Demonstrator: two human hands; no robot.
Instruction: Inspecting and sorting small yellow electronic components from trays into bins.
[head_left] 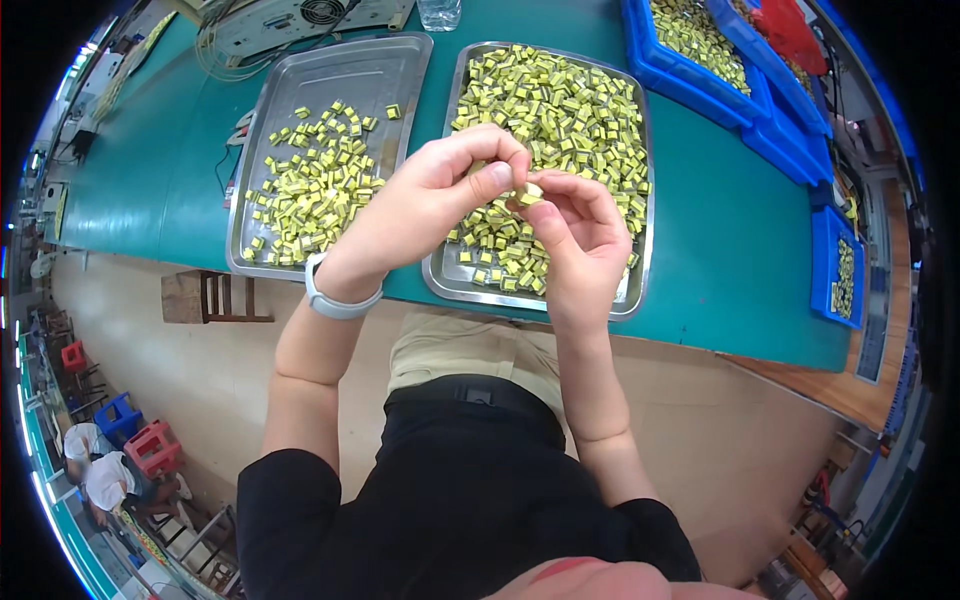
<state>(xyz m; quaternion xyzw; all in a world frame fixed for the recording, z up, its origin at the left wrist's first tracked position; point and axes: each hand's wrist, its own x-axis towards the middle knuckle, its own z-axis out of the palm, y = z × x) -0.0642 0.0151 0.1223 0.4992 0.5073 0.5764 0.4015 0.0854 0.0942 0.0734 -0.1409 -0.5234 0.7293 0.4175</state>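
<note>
Both hands meet above the right metal tray (436,262), which is heaped with small yellow-and-dark blocks (560,100). Between thumb and fingers my right hand (585,235) pinches one small yellow block (530,194). My left hand (445,180), with a pale band on its wrist, is closed in a pinch right beside that block. What its fingertips hold, if anything, is too small and covered to make out. To the left, another metal tray (330,75) carries a looser spread of the same blocks, mostly in its nearer half.
Blue plastic bins (690,95) with more small parts stand at the back right, and a small blue bin (838,265) sits at the right edge. Behind the left tray are a metal instrument (300,25) with cables and a clear cup (438,12). A wooden stool (215,298) stands below the green table (730,260).
</note>
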